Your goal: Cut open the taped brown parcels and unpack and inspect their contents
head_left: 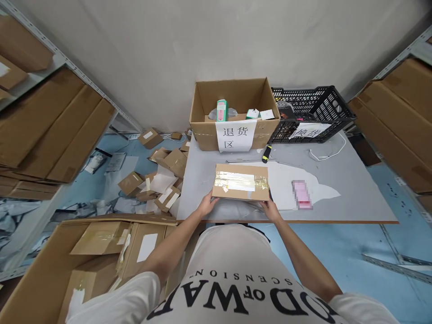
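Brown cardboard box [241,181], oblong, closed, shiny yellowish tape [261,181] and white label [236,183] on its upward face, long side crosswise, near corners held by left hand [206,205] and right hand [271,210].

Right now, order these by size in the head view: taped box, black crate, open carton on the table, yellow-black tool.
Open carton
Black crate, partly hidden
Taped box
Yellow-black tool

Behind the parcel [241,182], the carton [204,136] stands left of the crate [282,131].
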{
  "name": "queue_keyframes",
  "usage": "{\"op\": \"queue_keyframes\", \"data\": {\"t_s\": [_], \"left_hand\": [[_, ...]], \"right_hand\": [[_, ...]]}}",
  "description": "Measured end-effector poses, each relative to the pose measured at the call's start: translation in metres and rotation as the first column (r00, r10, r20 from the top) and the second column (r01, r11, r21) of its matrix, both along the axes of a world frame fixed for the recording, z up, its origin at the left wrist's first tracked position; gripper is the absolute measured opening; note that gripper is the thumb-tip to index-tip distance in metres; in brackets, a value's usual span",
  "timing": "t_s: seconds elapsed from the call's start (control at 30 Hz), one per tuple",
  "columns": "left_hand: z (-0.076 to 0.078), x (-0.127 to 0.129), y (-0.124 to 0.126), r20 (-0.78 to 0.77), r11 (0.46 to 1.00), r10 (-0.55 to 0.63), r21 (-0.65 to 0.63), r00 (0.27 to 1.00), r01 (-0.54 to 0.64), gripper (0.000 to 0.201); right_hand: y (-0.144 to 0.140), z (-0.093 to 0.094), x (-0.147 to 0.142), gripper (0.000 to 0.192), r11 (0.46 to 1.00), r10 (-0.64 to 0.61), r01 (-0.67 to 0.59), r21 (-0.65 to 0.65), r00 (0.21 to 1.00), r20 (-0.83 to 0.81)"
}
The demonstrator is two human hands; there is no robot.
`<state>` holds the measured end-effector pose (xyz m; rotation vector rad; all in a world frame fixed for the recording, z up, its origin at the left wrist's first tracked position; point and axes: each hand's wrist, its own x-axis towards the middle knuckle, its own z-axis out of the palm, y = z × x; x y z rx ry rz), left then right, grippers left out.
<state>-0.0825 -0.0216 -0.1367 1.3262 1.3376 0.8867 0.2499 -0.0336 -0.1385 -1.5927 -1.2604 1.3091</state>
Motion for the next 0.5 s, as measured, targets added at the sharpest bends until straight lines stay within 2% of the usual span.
{"op": "queue_keyframes", "data": {"t_s": [0.1, 0.17, 0.3, 0.37, 0.43, 0.5], "left_hand": [[0.009, -0.002, -0.001, -0.032, 1.0, 0.009, 0.006, 0.999, -0.009, 0.045], [0.02, -0.003, 0.0, -0.1, 0.999, 0.036, 0.01, 0.994, -0.035, 0.041], [0.047, -0.006, 0.009, -0.239, 0.993, 0.111, 0.057, 0.965, -0.101, 0.039], [0.06, -0.007, 0.017, -0.28, 0.988, 0.143, 0.093, 0.949, -0.121, 0.04], [0.069, -0.008, 0.026, -0.294, 0.984, 0.166, 0.104, 0.941, -0.141, 0.041], [0.072, -0.008, 0.034, -0.278, 0.984, 0.173, 0.082, 0.945, -0.156, 0.041]], "right_hand": [[0.002, 0.009, 0.005, 0.034, 0.999, 0.028, -0.035, 0.038, 0.988, 0.15], [0.006, 0.02, 0.008, 0.034, 0.996, 0.062, -0.078, 0.053, 0.966, 0.249], [0.018, 0.051, 0.009, 0.045, 0.982, 0.123, -0.172, 0.075, 0.893, 0.433], [0.024, 0.064, 0.007, 0.05, 0.98, 0.113, -0.18, 0.085, 0.854, 0.507], [0.029, 0.071, 0.004, 0.057, 0.983, 0.081, -0.161, 0.093, 0.819, 0.568], [0.033, 0.072, 0.003, 0.061, 0.988, 0.052, -0.13, 0.088, 0.797, 0.601]]}}
